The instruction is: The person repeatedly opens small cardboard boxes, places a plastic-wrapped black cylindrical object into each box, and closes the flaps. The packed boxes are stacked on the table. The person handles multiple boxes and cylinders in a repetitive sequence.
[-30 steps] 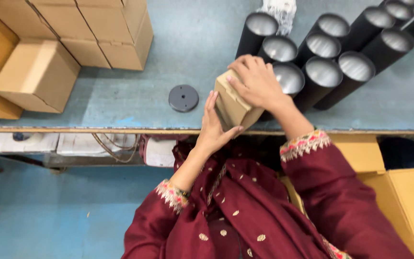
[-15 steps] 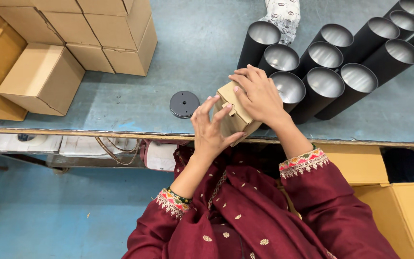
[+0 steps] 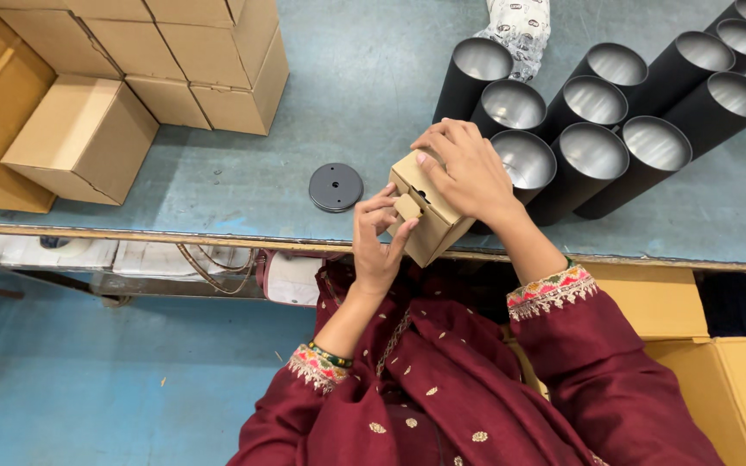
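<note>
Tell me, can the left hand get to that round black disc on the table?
Probably yes. The left hand is busy at the flap of the small cardboard box, but the round black disc lies just beside it on the blue table, with nothing between them.

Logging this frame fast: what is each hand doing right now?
Left hand: fingers pinching the end flap of the small cardboard box.
Right hand: closed over the box's top, holding it.

Single head-mounted view, looking almost straight down — over the wearer's chest and sleeves onto the near edge of the bench (image 3: 218,185). Close range: hands sit mid-frame, bench fills the upper half, floor (image 3: 88,380) the lower left. Far side of the bench is cut off at top. No second view — no shared part.
</note>
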### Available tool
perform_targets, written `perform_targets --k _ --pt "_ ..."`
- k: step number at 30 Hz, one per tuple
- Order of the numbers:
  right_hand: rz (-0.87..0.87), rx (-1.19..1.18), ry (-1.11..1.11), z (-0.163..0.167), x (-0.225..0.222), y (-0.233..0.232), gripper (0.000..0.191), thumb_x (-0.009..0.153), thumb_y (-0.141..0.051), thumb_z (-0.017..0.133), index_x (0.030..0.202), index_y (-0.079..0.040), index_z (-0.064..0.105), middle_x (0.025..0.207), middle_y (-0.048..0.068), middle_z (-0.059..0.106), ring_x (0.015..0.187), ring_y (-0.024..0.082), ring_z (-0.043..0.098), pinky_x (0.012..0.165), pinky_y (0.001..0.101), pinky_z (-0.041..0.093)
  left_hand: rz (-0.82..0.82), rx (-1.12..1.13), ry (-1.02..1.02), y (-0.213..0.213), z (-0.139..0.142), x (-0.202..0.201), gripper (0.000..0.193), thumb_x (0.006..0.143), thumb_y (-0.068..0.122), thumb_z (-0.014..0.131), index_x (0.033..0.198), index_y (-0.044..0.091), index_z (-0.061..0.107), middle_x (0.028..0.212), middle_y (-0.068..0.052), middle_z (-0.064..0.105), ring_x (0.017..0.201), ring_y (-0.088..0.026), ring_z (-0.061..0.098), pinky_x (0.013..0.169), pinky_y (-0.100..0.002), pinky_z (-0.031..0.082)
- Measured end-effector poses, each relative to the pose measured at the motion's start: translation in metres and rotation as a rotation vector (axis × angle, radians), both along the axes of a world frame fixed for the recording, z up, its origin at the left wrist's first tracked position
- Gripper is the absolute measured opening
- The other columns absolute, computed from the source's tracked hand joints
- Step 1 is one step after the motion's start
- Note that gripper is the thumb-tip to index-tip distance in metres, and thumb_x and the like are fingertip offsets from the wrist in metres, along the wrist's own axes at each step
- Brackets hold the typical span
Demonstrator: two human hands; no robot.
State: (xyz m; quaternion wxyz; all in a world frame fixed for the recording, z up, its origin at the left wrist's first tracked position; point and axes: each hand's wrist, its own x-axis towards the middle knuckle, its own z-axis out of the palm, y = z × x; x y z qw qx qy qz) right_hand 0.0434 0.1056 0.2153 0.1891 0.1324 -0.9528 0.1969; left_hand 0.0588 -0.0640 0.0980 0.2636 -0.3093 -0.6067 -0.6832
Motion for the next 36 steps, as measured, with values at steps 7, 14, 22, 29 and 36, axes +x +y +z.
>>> perform_targets --k 7,14,22,29,36 --pt "-0.03 0.042 -0.023 0.005 -0.028 -0.007 0.048 0.088 -0.051 0.072 0.114 -0.011 0.072 0.125 0.011 0.06 0.124 0.034 0.05 0.099 0.0463 0.045 0.023 0.073 -0.075 0.012 -0.026 -0.025 0.028 0.103 0.003 0.065 0.116 0.005 0.041 0.131 -0.014 0.045 0.139 -0.034 0.056 0.093 -0.036 0.061" --pt "0.018 0.049 -0.284 0.017 -0.038 0.0 0.068 0.067 -0.048 0.078 0.124 -0.011 0.069 0.128 0.014 0.055 0.117 0.034 0.055 0.093 0.044 0.047 -0.008 0.039 -0.027 0.008 -0.034 -0.031 0.028 0.105 0.008 0.062 0.117 0.006 0.038 0.132 -0.014 0.043 0.138 -0.033 0.056 0.097 -0.039 0.063" --pt "0.228 -0.65 -0.436 0.07 -0.067 0.087 0.051 0.091 -0.016 0.067 0.142 -0.01 0.065 0.132 0.007 0.065 0.115 0.014 0.062 0.099 0.0288 0.049 0.032 0.0 -0.045 0.006 -0.025 -0.025 0.025 0.105 0.006 0.062 0.118 0.007 0.041 0.132 -0.015 0.045 0.133 -0.033 0.058 0.097 -0.039 0.064" --pt "-0.213 0.209 -0.056 0.051 -0.07 0.146 0.044 0.093 -0.014 0.068 0.132 -0.033 0.073 0.127 0.016 0.063 0.11 0.035 0.064 0.09 0.0439 0.051 0.206 -0.214 0.08 -0.001 -0.015 -0.022 0.035 0.105 0.003 0.062 0.136 0.013 0.051 0.129 -0.016 0.048 0.113 -0.033 0.058 0.095 -0.041 0.055" --pt "-0.248 0.16 0.238 -0.024 -0.073 0.134 0.045 0.091 -0.004 0.067 0.131 -0.025 0.074 0.131 0.008 0.065 0.112 0.033 0.064 0.094 0.0464 0.05 0.198 -0.303 0.06 -0.014 0.031 -0.01 0.037 0.103 0.011 0.064 0.139 0.014 0.054 0.13 -0.019 0.046 0.123 -0.037 0.052 0.106 -0.047 0.047"
